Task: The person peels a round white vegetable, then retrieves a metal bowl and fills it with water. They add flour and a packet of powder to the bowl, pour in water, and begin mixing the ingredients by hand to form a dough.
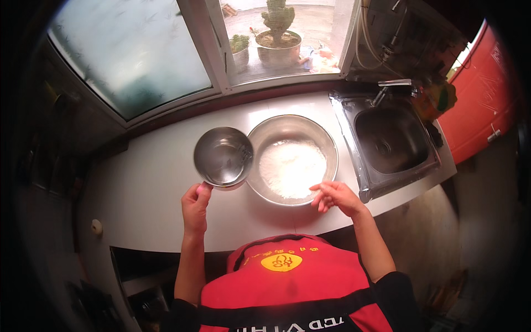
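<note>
My left hand point(196, 209) grips the handle of a round metal pan point(224, 155) at its near side. A little clear liquid seems to lie in the pan, and its rim overlaps or meets the left rim of a wide metal bowl point(334, 155). White powder, like flour point(292, 168), lies in the bowl under bright glare. Over the bowl's near right rim is my right hand point(335, 197), its fingers loosely bent and apart, with nothing held between them. Whether a fingertip touches the rim cannot be told.
A metal sink point(392, 139) with a faucet point(383, 93) is set in the white countertop point(153, 186) at the right. Behind the counter stands a window, with a potted cactus point(278, 41) beyond it. A small pale round object point(96, 227) is at far left.
</note>
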Tool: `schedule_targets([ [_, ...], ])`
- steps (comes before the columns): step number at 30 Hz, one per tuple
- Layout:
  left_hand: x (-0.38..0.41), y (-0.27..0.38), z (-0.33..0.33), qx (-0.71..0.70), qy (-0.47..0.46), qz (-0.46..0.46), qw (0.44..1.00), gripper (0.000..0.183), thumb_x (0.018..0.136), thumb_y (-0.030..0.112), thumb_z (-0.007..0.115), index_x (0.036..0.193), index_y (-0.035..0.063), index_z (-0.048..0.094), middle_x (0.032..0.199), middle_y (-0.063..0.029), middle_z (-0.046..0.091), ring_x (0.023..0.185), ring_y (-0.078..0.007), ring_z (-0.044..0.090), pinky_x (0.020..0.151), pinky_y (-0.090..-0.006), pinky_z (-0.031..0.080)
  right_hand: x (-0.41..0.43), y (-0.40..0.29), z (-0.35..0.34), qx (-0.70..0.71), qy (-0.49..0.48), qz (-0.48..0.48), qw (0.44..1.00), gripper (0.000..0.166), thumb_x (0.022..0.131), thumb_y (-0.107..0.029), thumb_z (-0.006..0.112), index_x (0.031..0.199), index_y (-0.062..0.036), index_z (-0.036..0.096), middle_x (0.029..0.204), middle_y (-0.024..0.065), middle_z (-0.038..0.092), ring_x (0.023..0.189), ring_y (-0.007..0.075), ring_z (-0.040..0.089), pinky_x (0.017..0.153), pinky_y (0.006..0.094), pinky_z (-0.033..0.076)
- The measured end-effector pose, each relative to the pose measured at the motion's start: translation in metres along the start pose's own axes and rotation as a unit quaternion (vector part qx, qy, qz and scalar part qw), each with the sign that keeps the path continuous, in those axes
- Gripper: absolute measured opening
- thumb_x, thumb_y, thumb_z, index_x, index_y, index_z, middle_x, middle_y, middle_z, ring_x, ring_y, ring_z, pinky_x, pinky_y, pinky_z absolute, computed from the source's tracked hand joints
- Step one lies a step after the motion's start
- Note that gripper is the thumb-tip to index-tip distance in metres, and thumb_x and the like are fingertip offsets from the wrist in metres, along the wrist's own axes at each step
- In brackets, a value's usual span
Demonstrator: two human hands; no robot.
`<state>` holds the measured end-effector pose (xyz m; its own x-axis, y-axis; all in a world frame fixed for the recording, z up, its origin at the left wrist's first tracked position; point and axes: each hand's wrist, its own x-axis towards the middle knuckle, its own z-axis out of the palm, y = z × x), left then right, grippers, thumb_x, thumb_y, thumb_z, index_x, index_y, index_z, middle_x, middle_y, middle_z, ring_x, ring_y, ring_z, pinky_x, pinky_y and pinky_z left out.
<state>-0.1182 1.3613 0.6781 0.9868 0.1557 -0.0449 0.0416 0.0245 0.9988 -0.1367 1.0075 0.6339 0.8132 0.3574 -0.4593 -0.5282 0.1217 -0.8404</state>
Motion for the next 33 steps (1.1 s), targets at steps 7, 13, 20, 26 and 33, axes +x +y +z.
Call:
schedule_targets([
  [7,0.004,0.003,0.058,0.097,-0.012,0.024,0.995,0.025,0.081,0.012,0.058,0.061,0.0030,0.046,0.058,0.0068,0.038,0.055,-0.0019,0.032,0.046,-0.0190,0.027,0.045,-0.010,-0.025,0.030,0.137,-0.136,0.981,0.026,0.088,-0.017,0.045,0.103,0.0017,0.053,0.075,0.0098,0.061,0.055,0.0104,0.057,0.050,0.0199,0.046],
  [13,0.009,0.005,0.091,0.194,-0.029,0.045,0.980,0.024,0.082,0.014,0.058,0.064,0.0019,0.047,0.059,0.0064,0.038,0.056,-0.0029,0.033,0.048,-0.0194,0.027,0.042,0.006,-0.036,0.087,0.132,-0.129,0.979,0.023,0.088,-0.017,0.046,0.102,-0.0006,0.055,0.073,0.0084,0.061,0.054,0.0093,0.056,0.048,0.0190,0.045],
  [20,0.022,-0.003,0.101,0.310,-0.011,0.111,0.944,0.022,0.074,0.010,0.060,0.064,-0.0008,0.044,0.058,-0.0031,0.038,0.051,-0.0094,0.034,0.047,-0.0244,0.031,0.031,0.008,-0.051,0.109,0.148,-0.137,0.973,0.024,0.089,-0.015,0.043,0.102,0.0020,0.053,0.073,0.0090,0.061,0.055,0.0091,0.056,0.049,0.0191,0.045],
  [26,0.025,-0.001,0.105,0.338,-0.019,0.141,0.931,0.025,0.074,0.009,0.060,0.062,-0.0008,0.041,0.057,-0.0038,0.036,0.050,-0.0106,0.033,0.046,-0.0252,0.031,0.034,0.013,-0.060,0.112,0.161,-0.141,0.970,0.024,0.089,-0.015,0.043,0.102,0.0021,0.053,0.074,0.0092,0.061,0.055,0.0091,0.056,0.050,0.0191,0.045],
  [33,0.027,-0.001,0.102,0.338,-0.021,0.145,0.930,0.024,0.073,0.008,0.061,0.063,-0.0009,0.041,0.057,-0.0038,0.036,0.050,-0.0105,0.033,0.046,-0.0252,0.031,0.060,-0.005,-0.050,0.049,0.137,-0.143,0.979,0.025,0.087,-0.014,0.044,0.102,0.0027,0.053,0.080,0.0115,0.060,0.060,0.0125,0.057,0.057,0.0229,0.047],
])
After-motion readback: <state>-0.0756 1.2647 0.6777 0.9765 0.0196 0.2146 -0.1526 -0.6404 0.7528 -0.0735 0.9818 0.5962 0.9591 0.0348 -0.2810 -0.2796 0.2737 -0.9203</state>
